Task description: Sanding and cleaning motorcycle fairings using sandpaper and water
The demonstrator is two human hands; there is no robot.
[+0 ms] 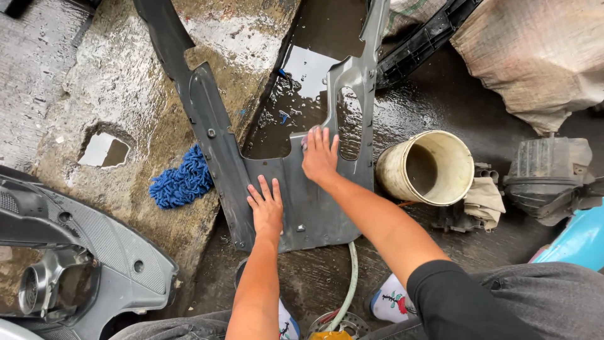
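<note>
Hands pressed down on a large grey plastic panel [302, 208] that lay flat on the wet ground [440, 101], its two long arms running up and away from the person on either side of a puddle [296, 107]. The left hand [267, 208] rested palm-down on the lower left part of the panel, fingers [264, 187] spread wide and flat, holding nothing. The right hand [319, 156] lay further up, near the panel's inner edge beside an oval cut-out, fingers stretched forward and close together; something pale showed just under the fingertips, but whether it was a cloth could not be told.

A blue shaggy wash mitt [181, 181] lay on the concrete slab [113, 82] just left of the panel, touching its edge. A cream plastic bucket [428, 167] lay tipped on its side to the right of the panel, near it, with a beige rag [484, 198] beside it. A pale hose [348, 283] ran out from under the panel's lower edge toward the person's feet. Another grey moulded part [75, 252] sat at the lower left, well apart.
</note>
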